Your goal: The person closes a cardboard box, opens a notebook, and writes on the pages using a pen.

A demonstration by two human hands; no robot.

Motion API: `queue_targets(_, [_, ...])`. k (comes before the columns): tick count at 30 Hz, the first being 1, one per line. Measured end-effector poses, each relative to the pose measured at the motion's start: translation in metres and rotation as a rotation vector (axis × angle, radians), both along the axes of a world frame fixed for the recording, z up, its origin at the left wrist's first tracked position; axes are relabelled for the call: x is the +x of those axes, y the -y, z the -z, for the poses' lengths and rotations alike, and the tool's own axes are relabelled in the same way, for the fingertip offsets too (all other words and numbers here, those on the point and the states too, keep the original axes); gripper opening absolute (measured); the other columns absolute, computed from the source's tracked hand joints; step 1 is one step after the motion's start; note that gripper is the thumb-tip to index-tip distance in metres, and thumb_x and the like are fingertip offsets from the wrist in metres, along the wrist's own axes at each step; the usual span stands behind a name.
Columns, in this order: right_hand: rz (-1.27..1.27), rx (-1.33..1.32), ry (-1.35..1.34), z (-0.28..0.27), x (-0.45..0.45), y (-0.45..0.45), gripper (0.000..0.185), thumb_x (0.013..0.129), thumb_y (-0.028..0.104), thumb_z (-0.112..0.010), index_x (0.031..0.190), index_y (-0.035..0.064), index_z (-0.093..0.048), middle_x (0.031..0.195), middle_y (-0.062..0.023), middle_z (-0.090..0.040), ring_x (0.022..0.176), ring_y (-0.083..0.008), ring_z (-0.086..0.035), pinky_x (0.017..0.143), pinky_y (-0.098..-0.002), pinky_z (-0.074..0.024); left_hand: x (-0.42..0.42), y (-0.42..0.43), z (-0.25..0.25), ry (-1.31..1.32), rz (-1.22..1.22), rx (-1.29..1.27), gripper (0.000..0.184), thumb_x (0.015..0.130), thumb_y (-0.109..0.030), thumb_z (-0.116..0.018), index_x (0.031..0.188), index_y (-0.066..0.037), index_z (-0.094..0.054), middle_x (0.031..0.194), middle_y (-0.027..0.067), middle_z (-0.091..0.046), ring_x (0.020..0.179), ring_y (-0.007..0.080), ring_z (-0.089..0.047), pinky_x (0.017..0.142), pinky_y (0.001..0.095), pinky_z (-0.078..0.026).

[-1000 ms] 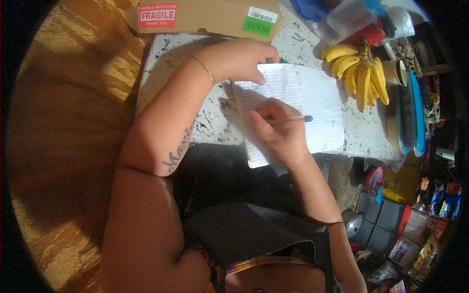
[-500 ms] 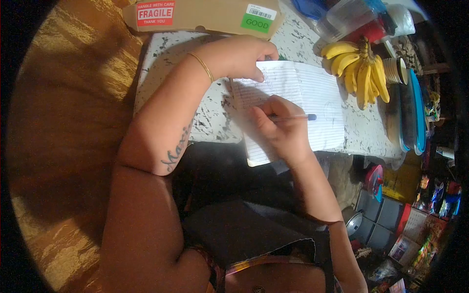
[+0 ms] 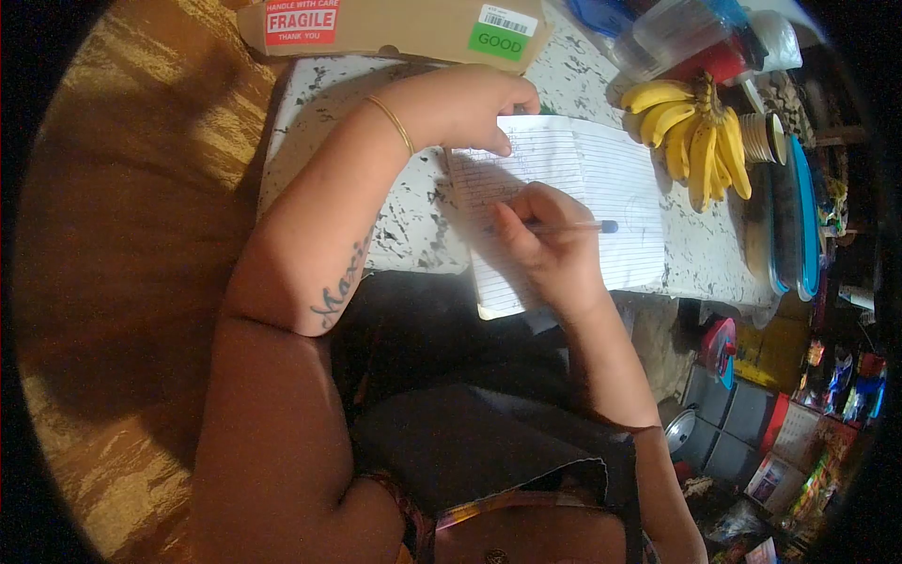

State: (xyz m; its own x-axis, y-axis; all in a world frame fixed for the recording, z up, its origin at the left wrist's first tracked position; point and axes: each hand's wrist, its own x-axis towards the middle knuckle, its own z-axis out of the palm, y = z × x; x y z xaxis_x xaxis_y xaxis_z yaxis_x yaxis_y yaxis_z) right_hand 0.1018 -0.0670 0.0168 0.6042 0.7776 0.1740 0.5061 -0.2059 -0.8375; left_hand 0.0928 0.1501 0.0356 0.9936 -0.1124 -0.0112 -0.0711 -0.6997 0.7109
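Observation:
An open lined notebook [image 3: 615, 188] lies on the white, dark-flecked table [image 3: 413, 221], with handwriting on its left page. My right hand [image 3: 550, 244] rests on that page, its fingers closed round a clear pen [image 3: 583, 227] whose dark end points right. The pen's tip is hard to make out beside my thumb. My left hand [image 3: 489, 108] lies at the notebook's top left edge, thumb on the page and fingers curved apart over the edge. Its fingertips are partly hidden, and I see nothing held in it.
A cardboard box [image 3: 404, 28] with a FRAGILE label lies along the far edge. Right of the notebook are bananas [image 3: 700, 141], stacked paper cups [image 3: 759, 138] and containers with blue lids [image 3: 803, 216]. Clear plastic containers [image 3: 662, 42] stand at the back right.
My right hand and the pen have shifted slightly to the right across the page. My left hand stays at the notebook's top edge.

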Motion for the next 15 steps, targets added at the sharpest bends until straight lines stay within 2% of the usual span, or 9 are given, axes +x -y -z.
queue_targets(4, [0.006, 0.021, 0.106, 0.001, -0.001, 0.001, 0.024, 0.089, 0.018, -0.071, 0.077, 0.0002, -0.061, 0.067, -0.0028, -0.056, 0.064, -0.0117, -0.049, 0.059, -0.0282, -0.041, 0.0, 0.001, 0.001, -0.005, -0.002, -0.019, 0.045, 0.075, -0.005, -0.075, 0.118, -0.006, -0.062, 0.1, 0.0103, -0.069, 0.093, 0.0209, -0.064, 0.081, 0.0345, -0.051])
queue_targets(7, [0.028, -0.03, -0.091, -0.003, -0.002, 0.003, 0.022, 0.09, 0.017, -0.07, 0.078, 0.0006, -0.061, 0.07, -0.0034, -0.058, 0.067, -0.011, -0.051, 0.061, -0.0276, -0.0419, -0.002, 0.002, -0.002, 0.002, -0.023, -0.004, 0.044, 0.075, -0.004, -0.074, 0.117, -0.006, -0.062, 0.098, 0.0094, -0.069, 0.091, 0.0201, -0.064, 0.08, 0.0338, -0.051])
queue_targets(10, [-0.053, 0.029, 0.159, -0.003, 0.001, 0.004, 0.016, 0.09, 0.013, -0.07, 0.082, 0.001, -0.061, 0.075, -0.0023, -0.06, 0.07, -0.0096, -0.052, 0.064, -0.0256, -0.0425, -0.001, 0.0, 0.0, 0.031, -0.007, 0.0, 0.045, 0.074, -0.004, -0.075, 0.117, -0.005, -0.062, 0.096, 0.0088, -0.068, 0.09, 0.02, -0.063, 0.08, 0.0334, -0.05])
queue_targets(13, [0.038, 0.068, -0.141, 0.01, 0.002, 0.008, 0.013, 0.091, 0.011, -0.069, 0.086, 0.0011, -0.062, 0.078, -0.0003, -0.061, 0.072, -0.0083, -0.051, 0.065, -0.0241, -0.0423, 0.001, -0.001, 0.005, 0.017, 0.018, -0.018, 0.046, 0.072, -0.004, -0.076, 0.116, -0.005, -0.062, 0.096, 0.0085, -0.068, 0.091, 0.0203, -0.063, 0.08, 0.0339, -0.05])
queue_targets(15, [0.067, 0.216, -0.377, -0.001, 0.002, 0.011, 0.013, 0.091, 0.011, -0.069, 0.088, 0.0008, -0.062, 0.078, 0.0007, -0.061, 0.072, -0.0078, -0.051, 0.066, -0.0235, -0.0422, 0.002, -0.002, 0.003, 0.006, 0.014, -0.02, 0.047, 0.072, -0.003, -0.077, 0.116, -0.005, -0.062, 0.097, 0.0088, -0.068, 0.092, 0.0209, -0.063, 0.081, 0.0346, -0.051])
